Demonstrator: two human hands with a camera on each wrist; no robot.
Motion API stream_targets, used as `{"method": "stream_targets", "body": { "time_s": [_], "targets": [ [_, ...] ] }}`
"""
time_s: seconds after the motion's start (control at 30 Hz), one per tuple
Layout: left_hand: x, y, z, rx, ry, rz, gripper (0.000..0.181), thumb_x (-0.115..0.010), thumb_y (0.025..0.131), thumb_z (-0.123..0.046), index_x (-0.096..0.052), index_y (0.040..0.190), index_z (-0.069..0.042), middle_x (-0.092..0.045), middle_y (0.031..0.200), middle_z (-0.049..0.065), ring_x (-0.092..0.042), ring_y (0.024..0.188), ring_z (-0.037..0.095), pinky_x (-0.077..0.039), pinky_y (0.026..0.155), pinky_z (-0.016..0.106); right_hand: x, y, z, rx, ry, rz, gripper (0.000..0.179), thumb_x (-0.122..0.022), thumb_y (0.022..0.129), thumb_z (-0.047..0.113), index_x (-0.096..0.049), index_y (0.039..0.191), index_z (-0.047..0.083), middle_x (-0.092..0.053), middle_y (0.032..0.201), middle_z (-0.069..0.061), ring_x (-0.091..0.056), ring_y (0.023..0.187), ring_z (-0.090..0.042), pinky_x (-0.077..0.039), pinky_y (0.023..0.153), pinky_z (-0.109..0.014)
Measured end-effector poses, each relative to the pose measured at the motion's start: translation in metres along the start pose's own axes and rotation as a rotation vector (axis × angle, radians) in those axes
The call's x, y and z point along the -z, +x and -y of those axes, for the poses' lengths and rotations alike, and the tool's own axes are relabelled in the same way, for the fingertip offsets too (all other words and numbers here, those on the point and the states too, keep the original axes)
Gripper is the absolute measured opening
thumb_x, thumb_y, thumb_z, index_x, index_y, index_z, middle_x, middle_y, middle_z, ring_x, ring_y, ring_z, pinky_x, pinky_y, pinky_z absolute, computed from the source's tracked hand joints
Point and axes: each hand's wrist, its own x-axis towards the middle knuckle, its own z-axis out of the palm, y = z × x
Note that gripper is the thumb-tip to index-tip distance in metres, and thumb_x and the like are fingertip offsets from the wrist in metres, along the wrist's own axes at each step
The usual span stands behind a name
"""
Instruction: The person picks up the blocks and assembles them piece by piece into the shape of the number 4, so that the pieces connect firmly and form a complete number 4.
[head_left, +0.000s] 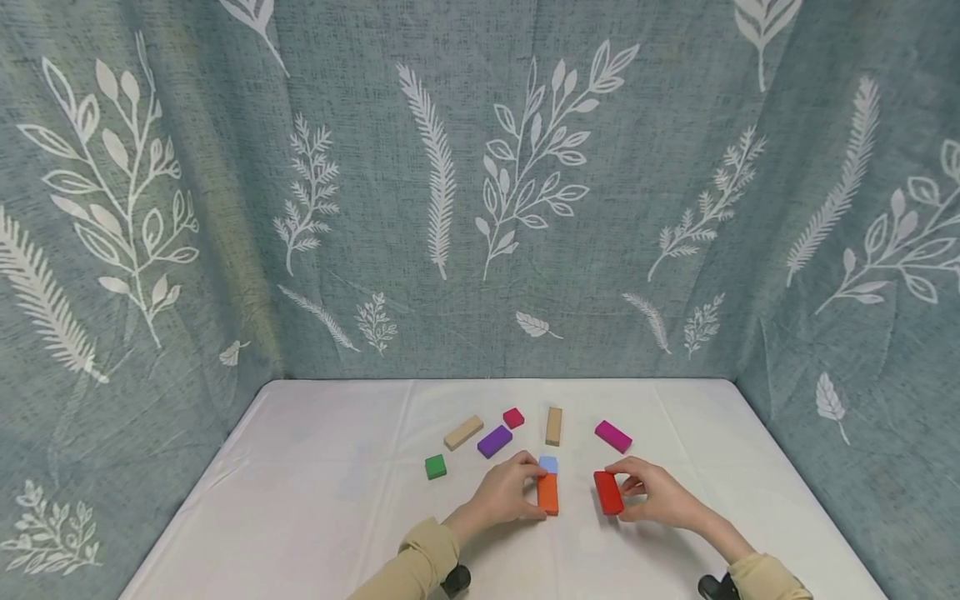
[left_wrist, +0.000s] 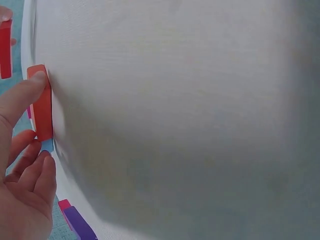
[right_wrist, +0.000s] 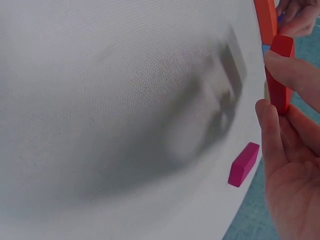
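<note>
My left hand (head_left: pixel 504 490) pinches an orange rectangular block (head_left: pixel 548 494) by its two ends, thumb at the near end and fingers at the far end. Against the orange block's far end is a light blue block (head_left: pixel 548 464), also visible in the left wrist view beside the fingertips. To the right, my right hand (head_left: pixel 663 493) holds a red rectangular block (head_left: pixel 608 492) between thumb and fingers. In the right wrist view, the red block (right_wrist: pixel 278 90) appears raised, its shadow falling on the white cloth apart from it.
Beyond the hands on the white table (head_left: pixel 337 483) lie a green block (head_left: pixel 435 467), two plain wooden blocks (head_left: pixel 463 433), a purple block (head_left: pixel 495 442), a small crimson block (head_left: pixel 513 417) and a magenta block (head_left: pixel 613 437). A leaf-patterned curtain (head_left: pixel 465 333) encloses the back and sides.
</note>
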Motion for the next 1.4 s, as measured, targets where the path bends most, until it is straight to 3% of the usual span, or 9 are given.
{"method": "stream_targets", "body": {
  "time_s": [0.9,1.07,1.27,1.4],
  "targets": [
    [-0.005,0.000,-0.001,0.060,-0.054,-0.044,0.061,-0.087,0.063,-0.037,-0.068,0.113,-0.009,-0.060,0.103,-0.002,-0.058,0.091,0.009,-0.050,0.085,0.024,-0.004,0.003,-0.001,0.015,-0.010,-0.004,0.061,-0.081,0.071,0.011,-0.055,0.125,-0.002,-0.059,0.121,-0.019,-0.061,0.091,-0.019,-0.056,0.082,-0.036],
    [-0.004,0.002,-0.001,0.055,-0.155,-0.093,0.057,-0.083,0.070,-0.037,-0.067,0.115,-0.006,-0.062,0.105,0.002,-0.059,0.092,0.014,-0.052,0.082,0.025,-0.003,0.004,-0.001,0.027,-0.013,-0.002,0.061,-0.081,0.071,0.011,-0.055,0.125,-0.002,-0.059,0.121,-0.018,-0.061,0.089,-0.015,-0.056,0.082,-0.034],
    [-0.006,0.008,0.000,0.015,-0.397,-0.137,0.040,-0.077,0.078,-0.017,-0.066,0.113,-0.001,-0.067,0.110,0.009,-0.062,0.107,0.025,-0.051,0.095,0.035,-0.003,0.005,-0.001,0.044,-0.015,0.003,0.061,-0.081,0.072,0.012,-0.055,0.125,-0.002,-0.059,0.120,-0.018,-0.061,0.088,-0.011,-0.056,0.080,-0.029],
    [-0.009,0.011,0.001,-0.006,-0.470,-0.153,0.034,-0.075,0.079,-0.009,-0.068,0.110,0.002,-0.069,0.108,0.012,-0.063,0.106,0.027,-0.051,0.095,0.036,-0.003,0.006,-0.001,0.050,-0.022,0.002,0.060,-0.081,0.072,0.013,-0.055,0.125,-0.001,-0.060,0.120,-0.017,-0.061,0.087,-0.010,-0.054,0.079,-0.023]
  ]
}}
